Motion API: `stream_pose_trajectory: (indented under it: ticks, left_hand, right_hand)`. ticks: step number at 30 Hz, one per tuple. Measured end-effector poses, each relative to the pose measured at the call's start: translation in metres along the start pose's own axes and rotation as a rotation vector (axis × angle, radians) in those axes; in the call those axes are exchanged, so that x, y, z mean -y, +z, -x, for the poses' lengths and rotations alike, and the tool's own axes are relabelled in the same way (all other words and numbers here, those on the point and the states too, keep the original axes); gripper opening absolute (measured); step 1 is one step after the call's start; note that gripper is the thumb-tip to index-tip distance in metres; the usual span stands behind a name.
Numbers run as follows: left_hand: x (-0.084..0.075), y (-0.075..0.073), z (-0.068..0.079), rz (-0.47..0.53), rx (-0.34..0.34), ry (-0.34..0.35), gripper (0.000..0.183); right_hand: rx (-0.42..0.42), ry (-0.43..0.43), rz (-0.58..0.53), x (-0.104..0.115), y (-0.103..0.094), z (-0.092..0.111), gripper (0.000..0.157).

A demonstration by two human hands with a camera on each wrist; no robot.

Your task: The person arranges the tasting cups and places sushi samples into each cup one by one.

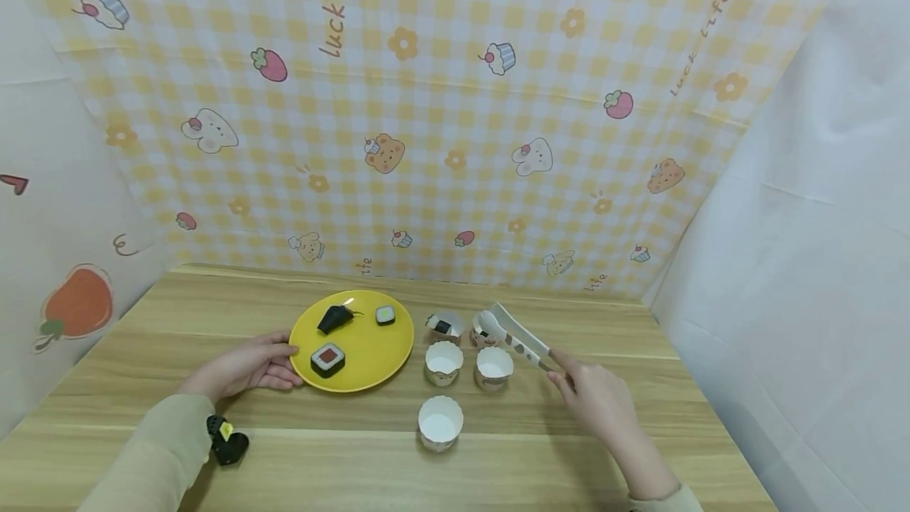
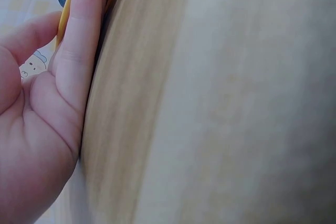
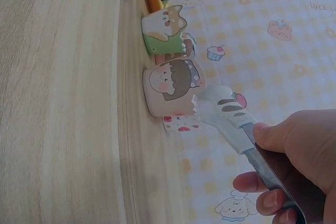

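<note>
My left hand (image 1: 252, 366) holds the left rim of a yellow plate (image 1: 373, 354), thumb at the edge and fingers low against the table. On the plate lie a black cone-shaped sushi hand roll (image 1: 334, 318), a small sushi roll (image 1: 385, 314) and a larger sushi roll (image 1: 328, 359) with a red centre. My right hand (image 1: 593, 397) grips white-tipped tongs (image 1: 522, 342). Their tips are at the back right paper cup (image 1: 482, 340), where a dark bit shows; I cannot tell whether they pinch it. The back left paper cup (image 1: 446, 336) contains a black-and-white sushi piece.
Two white-lined paper cups, a left one (image 1: 444, 362) and a right one (image 1: 494, 367), stand in front of the back pair. Another cup (image 1: 440, 421) is nearer me. A small black object with a yellow patch (image 1: 227, 441) is beside my left sleeve. A patterned cloth (image 1: 426, 117) hangs behind the table.
</note>
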State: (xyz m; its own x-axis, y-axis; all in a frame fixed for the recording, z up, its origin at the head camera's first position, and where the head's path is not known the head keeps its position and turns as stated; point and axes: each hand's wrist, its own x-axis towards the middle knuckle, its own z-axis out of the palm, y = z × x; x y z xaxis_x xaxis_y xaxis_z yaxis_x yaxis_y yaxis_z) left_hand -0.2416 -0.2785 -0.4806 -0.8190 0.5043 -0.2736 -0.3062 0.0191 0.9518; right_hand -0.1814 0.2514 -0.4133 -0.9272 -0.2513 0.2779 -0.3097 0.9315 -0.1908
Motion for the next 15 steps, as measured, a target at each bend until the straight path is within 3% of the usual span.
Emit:
stream_pose_trajectory:
  ticks: [15]
  left_hand:
    - [-0.0003, 0.0005, 0.0010, -0.004, -0.007, 0.002, 0.059]
  right_hand:
    - [-0.004, -0.014, 0.004, 0.0081, -0.0019, -0.0040, 0.036]
